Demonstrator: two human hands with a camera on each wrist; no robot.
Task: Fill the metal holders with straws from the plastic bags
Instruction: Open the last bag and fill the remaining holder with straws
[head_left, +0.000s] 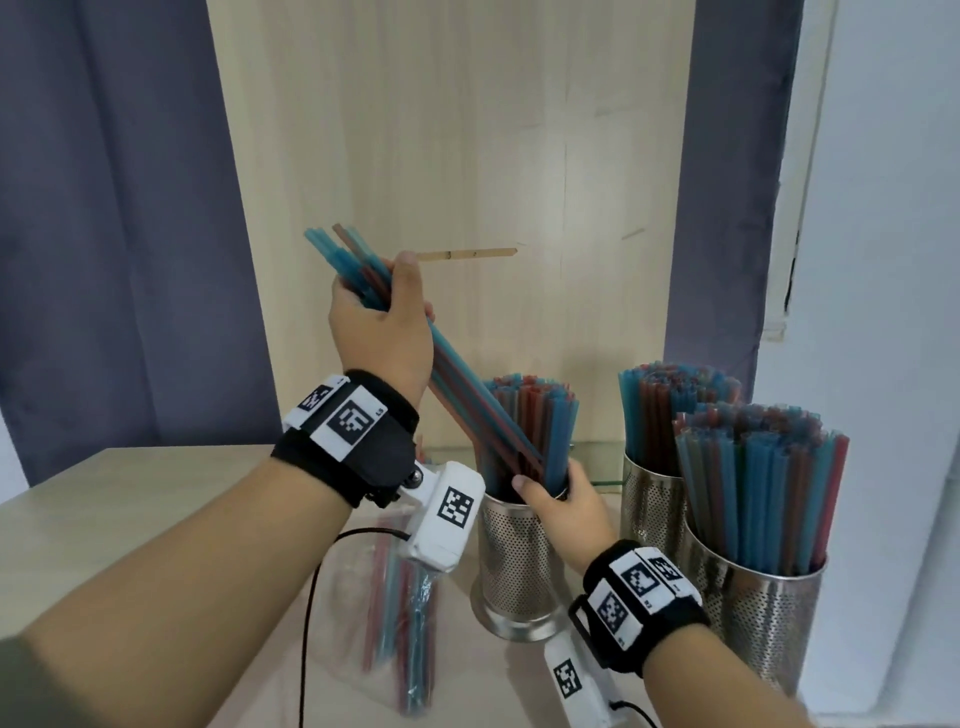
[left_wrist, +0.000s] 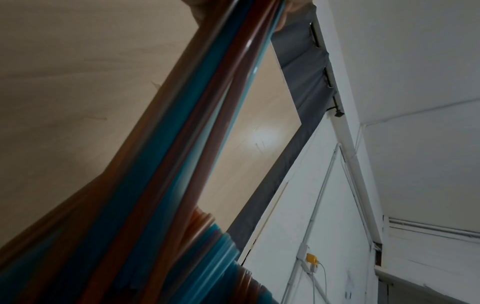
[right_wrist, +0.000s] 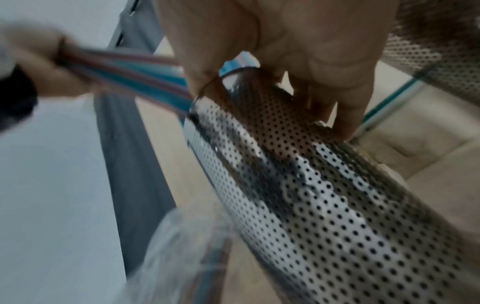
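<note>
My left hand (head_left: 382, 306) grips a bundle of blue and red straws (head_left: 457, 384) near its upper end. The bundle slants down to the right, and its lower ends reach the mouth of a perforated metal holder (head_left: 514, 561) partly filled with straws. My right hand (head_left: 563, 506) holds that holder at its rim (right_wrist: 233, 76), fingers curled round the far side. In the left wrist view the bundle of straws (left_wrist: 161, 164) runs close past the camera. A clear plastic bag (head_left: 395, 618) with more straws lies on the table under my left wrist.
Two more metal holders (head_left: 649, 499) (head_left: 763, 623), both packed with straws, stand to the right. A wooden panel (head_left: 452, 156) backs the pale table (head_left: 156, 499), with blue curtains on either side. A black cable (head_left: 311, 597) trails over the table.
</note>
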